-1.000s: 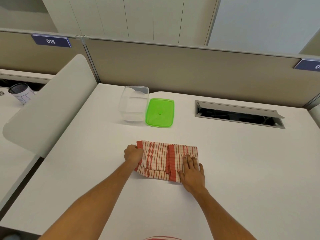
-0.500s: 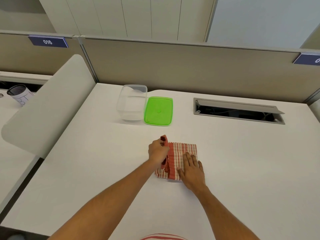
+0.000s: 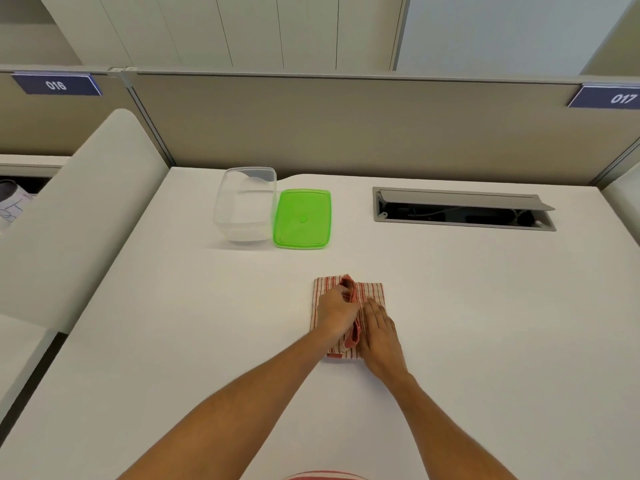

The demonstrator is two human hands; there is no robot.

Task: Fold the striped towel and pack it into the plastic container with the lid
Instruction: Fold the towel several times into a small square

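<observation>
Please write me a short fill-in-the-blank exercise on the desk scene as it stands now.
1. The lid beside the container is coloured ____.
2. The lid lies to the ____ of the container in this view.
3. The right hand presses flat on the towel, while the left hand ____ a fold of it.
4. The container holds ____.

Missing words: green; right; grips; nothing

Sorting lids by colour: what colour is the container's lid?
Bright green lid, clearest in the head view.
</observation>
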